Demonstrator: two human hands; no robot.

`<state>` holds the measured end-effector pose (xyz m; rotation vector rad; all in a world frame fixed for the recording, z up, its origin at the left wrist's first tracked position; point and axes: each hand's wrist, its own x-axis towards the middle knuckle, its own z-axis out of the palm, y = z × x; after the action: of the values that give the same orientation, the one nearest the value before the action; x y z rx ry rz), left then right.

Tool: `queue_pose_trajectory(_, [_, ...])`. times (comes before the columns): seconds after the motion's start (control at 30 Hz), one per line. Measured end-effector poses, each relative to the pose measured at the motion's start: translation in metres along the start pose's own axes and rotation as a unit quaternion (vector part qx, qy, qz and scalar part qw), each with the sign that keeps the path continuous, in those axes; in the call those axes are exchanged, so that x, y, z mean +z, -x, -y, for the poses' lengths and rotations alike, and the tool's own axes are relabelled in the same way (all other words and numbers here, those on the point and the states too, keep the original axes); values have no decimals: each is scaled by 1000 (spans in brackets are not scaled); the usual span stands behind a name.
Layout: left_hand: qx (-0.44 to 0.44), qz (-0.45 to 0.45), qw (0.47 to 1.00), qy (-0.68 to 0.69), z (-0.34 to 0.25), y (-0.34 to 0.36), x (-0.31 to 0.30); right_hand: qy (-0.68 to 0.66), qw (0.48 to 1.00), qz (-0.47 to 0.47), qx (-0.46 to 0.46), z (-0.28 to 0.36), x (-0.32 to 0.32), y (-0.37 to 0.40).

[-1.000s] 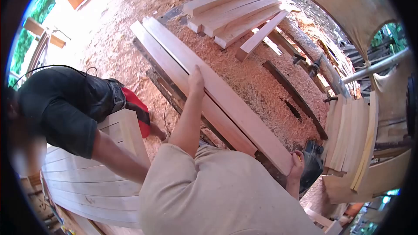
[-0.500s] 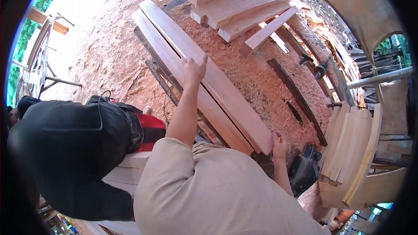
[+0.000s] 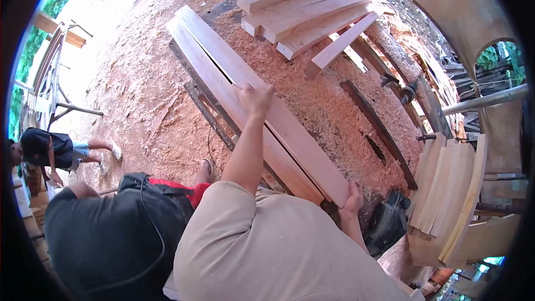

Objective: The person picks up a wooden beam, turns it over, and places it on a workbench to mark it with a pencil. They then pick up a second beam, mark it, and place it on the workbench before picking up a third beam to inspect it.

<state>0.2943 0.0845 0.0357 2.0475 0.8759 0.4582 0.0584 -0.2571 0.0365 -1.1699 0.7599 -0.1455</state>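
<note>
Two long pale planks lie side by side on a low support, a narrow dark gap between them. My left hand is closed over the right-hand plank near its middle, fingers hooked at the gap edge. At that plank's near end, my right hand grips the corner, with the thumb near the top and the other fingers partly hidden. The left-hand plank lies alongside, touched by neither palm as far as I can see. Beside my right forearm sits a black power tool.
A co-worker in a dark shirt bends close on my left, with another person farther off. Thick boards lie ahead. Curved pieces are stacked at right. Shavings cover the ground, where a dark metal bar lies.
My left hand has shifted slightly toward me along the plank. My right hand has closed more fully around the near end. The co-worker has moved lower, revealing the person behind.
</note>
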Motion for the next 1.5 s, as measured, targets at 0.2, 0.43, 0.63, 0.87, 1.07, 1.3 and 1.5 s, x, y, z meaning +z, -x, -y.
queue_pose_trajectory(0.2, [-12, 57, 997, -43, 1, -14, -1, 55, 997, -28, -36, -8, 9, 4])
queue_pose_trajectory(0.43, [277, -85, 931, -220, -13, 1, 4, 35, 998, 17, -41, -21, -8, -9])
queue_pose_trajectory(0.63, [254, 234, 938, 33, -97, -1, 76, 97, 989, 23, -110, -8, -6, 3])
queue_pose_trajectory(0.87, [368, 185, 903, -119, -110, -18, 164, 150, 973, 53, -166, -1, -42, 24])
queue_pose_trajectory(1.07, [298, 311, 896, -105, -164, -17, 117, 73, 984, -58, -155, -2, -76, 25])
queue_pose_trajectory(1.3, [-61, 569, 794, 205, -198, 109, 24, -17, 991, 70, -112, 53, -23, 19])
queue_pose_trajectory(1.5, [-38, 686, 684, 246, -223, 216, -69, -70, 942, 221, -244, 127, 46, 11])
